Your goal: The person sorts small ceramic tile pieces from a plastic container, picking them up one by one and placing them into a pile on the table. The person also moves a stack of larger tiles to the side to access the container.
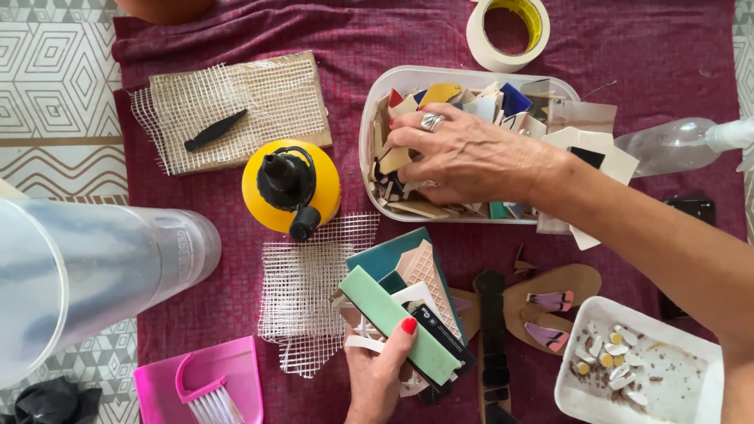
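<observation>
My right hand (471, 157) reaches from the right into a white plastic tub (377, 94) full of broken tile pieces in several colours. Its fingertips pinch a tan shard (395, 159) at the tub's left side, and a silver ring sits on one finger. My left hand (377, 373) is at the bottom centre, shut on a stack of tiles. Its thumb, with a red nail, presses on a pale green tile (397, 322) on top. A teal tile (389, 255) and a pinkish ribbed piece (424, 275) lie in the same stack.
A maroon cloth (236, 314) covers the work area. On it are a yellow bottle with a black cap (290, 184), white mesh (302, 286), a mesh-covered board (239, 110), a tape roll (506, 31), a clear bottle (675, 145), a pink dustpan (200, 385), a white tray (636, 365) and a large clear container (94, 267).
</observation>
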